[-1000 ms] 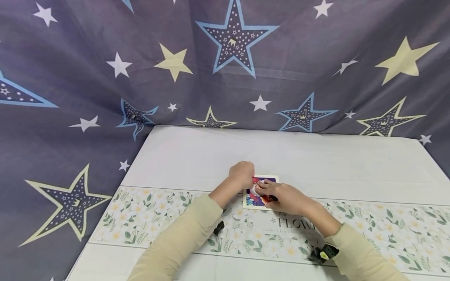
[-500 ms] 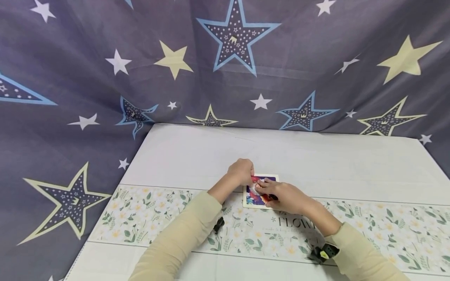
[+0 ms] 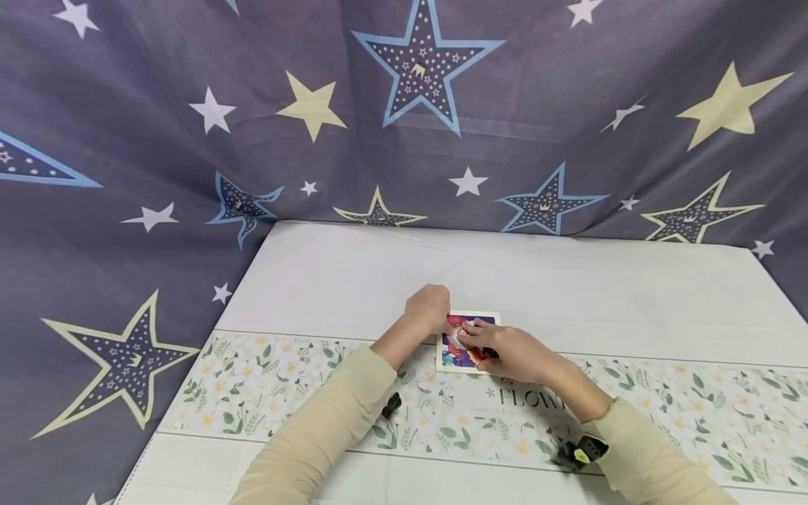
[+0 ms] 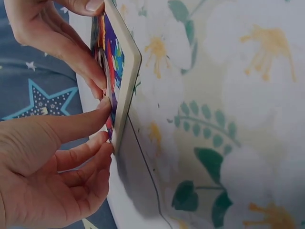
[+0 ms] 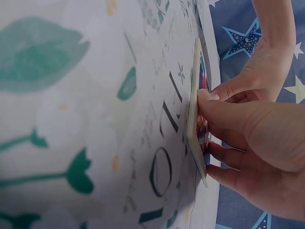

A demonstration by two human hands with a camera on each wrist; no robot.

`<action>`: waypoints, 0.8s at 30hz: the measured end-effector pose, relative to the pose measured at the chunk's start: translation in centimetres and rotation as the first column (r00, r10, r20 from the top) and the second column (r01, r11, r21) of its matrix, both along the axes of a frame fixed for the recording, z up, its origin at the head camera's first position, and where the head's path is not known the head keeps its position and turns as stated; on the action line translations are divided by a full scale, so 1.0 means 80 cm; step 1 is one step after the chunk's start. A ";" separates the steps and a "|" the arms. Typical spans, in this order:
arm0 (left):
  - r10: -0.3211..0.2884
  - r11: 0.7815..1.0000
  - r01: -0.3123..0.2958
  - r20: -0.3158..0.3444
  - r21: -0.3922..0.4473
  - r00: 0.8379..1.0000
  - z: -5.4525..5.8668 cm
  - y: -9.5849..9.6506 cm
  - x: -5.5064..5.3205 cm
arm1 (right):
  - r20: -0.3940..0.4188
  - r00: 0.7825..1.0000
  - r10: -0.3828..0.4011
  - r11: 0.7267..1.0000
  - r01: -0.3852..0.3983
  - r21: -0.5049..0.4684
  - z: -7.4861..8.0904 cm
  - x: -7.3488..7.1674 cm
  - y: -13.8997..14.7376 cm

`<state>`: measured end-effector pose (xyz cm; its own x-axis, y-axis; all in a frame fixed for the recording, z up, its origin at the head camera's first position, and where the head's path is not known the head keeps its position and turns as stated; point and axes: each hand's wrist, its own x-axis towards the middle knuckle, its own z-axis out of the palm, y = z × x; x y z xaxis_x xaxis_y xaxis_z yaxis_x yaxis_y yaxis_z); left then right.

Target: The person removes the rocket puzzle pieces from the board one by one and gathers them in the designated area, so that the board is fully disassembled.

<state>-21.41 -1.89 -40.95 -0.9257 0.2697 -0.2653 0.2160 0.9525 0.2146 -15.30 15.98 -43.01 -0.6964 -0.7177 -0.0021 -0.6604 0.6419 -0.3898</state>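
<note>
A small square picture puzzle (image 3: pixel 463 369) with a pale wooden-looking frame and a purple, red and blue picture lies on the tablecloth. My left hand (image 3: pixel 429 310) is at its upper left, pinching that side; in the left wrist view the thumb (image 4: pixel 104 106) is on the picture and the curled fingers (image 4: pixel 102 148) meet the frame's end. From the right, my right hand (image 3: pixel 514 354) reaches over the puzzle, its extended fingers touching the picture. Its thumb (image 5: pixel 206 96) rests at the frame's edge in the right wrist view. The hands cover much of the picture.
The white tablecloth (image 3: pixel 353 273) has a floral band (image 3: pixel 265 386) with dark lettering below the puzzle. A dark curtain (image 3: pixel 404 168) with stars rises behind and to the left. Black wrist devices (image 3: pixel 581 456) sit below the sleeves.
My left hand has shifted slightly to the left along the puzzle's upper-left side, showing a bit more of the picture. The right hand stays nearly still on it.
</note>
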 end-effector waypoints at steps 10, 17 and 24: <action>0.076 0.981 -0.084 0.056 0.177 0.996 0.001 -0.007 -0.002 | 0.011 1.000 0.000 1.000 0.000 -0.002 0.001 0.000 0.001; 0.073 0.975 -0.084 0.062 0.206 0.995 0.000 -0.007 -0.002 | 0.029 0.999 -0.022 1.000 0.022 0.001 0.000 0.002 0.001; 0.058 0.972 -0.076 0.086 0.224 0.995 0.000 -0.008 -0.003 | 0.025 0.999 -0.022 1.000 0.021 0.013 0.001 0.001 0.001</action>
